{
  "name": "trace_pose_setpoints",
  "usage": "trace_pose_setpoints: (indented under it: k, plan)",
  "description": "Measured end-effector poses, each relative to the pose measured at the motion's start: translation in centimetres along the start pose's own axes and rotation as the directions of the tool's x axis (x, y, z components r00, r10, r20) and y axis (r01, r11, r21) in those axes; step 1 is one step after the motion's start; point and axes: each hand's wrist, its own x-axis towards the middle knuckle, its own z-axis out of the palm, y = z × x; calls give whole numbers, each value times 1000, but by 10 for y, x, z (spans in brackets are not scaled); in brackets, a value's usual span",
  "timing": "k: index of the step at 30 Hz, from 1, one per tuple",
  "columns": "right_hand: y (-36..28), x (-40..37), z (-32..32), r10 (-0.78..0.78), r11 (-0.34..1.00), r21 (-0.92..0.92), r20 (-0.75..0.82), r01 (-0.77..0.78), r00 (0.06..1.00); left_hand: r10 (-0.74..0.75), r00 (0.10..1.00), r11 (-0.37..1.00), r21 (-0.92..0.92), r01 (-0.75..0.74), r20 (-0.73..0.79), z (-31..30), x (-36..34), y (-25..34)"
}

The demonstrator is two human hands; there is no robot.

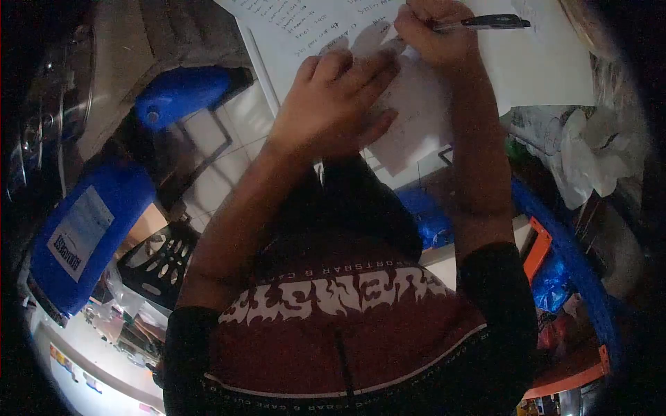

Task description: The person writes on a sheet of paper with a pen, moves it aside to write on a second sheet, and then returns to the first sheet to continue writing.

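A black-capped pen (494,22) sits in the closed fingers of my right hand (442,40), its back end pointing right. The writing tip is hidden behind the fingers. My right hand rests on a white sheet of paper (305,43) bearing several lines of handwriting. On the same paper, just left of the right hand, my left hand (340,100) lies with its fingers stretched out and thumb apart. It holds nothing that I can see. A loose lower part of the paper hangs below the hands.
A blue jerrycan (184,93) is at the upper left, and a large blue labelled container (132,201) stands below it. Beside that lies a black slotted crate (163,260). Crumpled clear plastic (586,156) is at the right, above an orange-edged shelf (572,378).
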Motion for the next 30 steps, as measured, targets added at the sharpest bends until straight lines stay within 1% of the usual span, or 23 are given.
trace_pose_setpoints:
  k: [1,2,3,4,5,6,7,8,9,11,12,17,18,19,20,21,23,24,26,27,28,29,30]
  plan:
    - [15,-5,10,138,946,298,-8,-129,990,-4,1000,1000,7,4,3,0,0,0]
    - [30,-10,18,269,790,566,24,-235,963,-3,1000,1000,5,3,3,0,0,0]
    - [40,-12,23,270,791,565,24,-236,963,-2,1000,1000,-1,2,-7,1,-2,-1]
    - [47,-12,26,293,478,854,65,-205,954,-2,1000,1000,-6,2,-17,2,-2,-1]
    - [55,-13,28,296,74,987,113,-141,948,-2,1000,1000,-7,2,-17,2,-2,-1]
    - [59,-13,28,295,74,987,114,-142,948,4,1000,1000,-10,-4,-20,2,-2,-2]
    - [63,-13,27,249,377,914,60,-154,967,9,1000,1000,-13,-10,-24,2,-2,-2]
    - [66,-13,27,186,643,753,22,-139,982,9,1000,1000,-13,-9,-24,2,-1,-2]
    - [58,-12,25,186,643,753,22,-139,982,10,999,1000,-19,-11,-37,3,-1,-2]
    - [32,-10,19,188,238,959,110,-154,976,13,999,1000,-27,-14,-49,3,-1,-1]
    - [32,-10,19,189,238,959,111,-155,976,13,999,999,-29,-15,-50,2,-1,-1]
    - [42,-10,19,132,679,734,-99,-17,986,13,999,999,-32,-14,-49,2,-1,-2]
    - [48,-12,22,131,679,734,-99,-17,986,12,999,999,-30,-13,-43,2,0,-2]
    - [55,-14,25,267,258,965,-25,-47,963,11,999,999,-29,-12,-37,1,0,-2]
    - [61,-17,27,350,-222,975,104,-25,931,12,999,1000,-29,-13,-37,1,0,-1]
    - [61,-17,26,350,-220,975,102,-24,931,6,1000,1000,-27,-7,-27,1,0,-1]
    - [60,-17,27,245,-191,980,110,-63,963,0,1000,1000,-24,0,-17,2,0,-1]
    - [61,-17,26,244,-190,980,110,-63,964,11,999,1000,-20,-12,-32,3,-1,-2]
    - [63,-17,23,368,-405,913,214,-51,905,22,999,1000,-17,-22,-47,3,-1,-3]
    - [53,-14,18,367,-404,913,214,-52,905,20,999,999,-32,-22,-44,2,0,-2]
    - [36,-9,11,230,494,866,-50,-73,972,19,999,999,-46,-21,-42,1,0,-2]
    - [25,-7,6,-71,988,131,-94,83,993,18,999,999,-47,-20,-42,1,0,-2]
    - [31,-8,8,-71,988,131,-93,83,993,11,999,999,-37,-12,-30,1,0,-1]
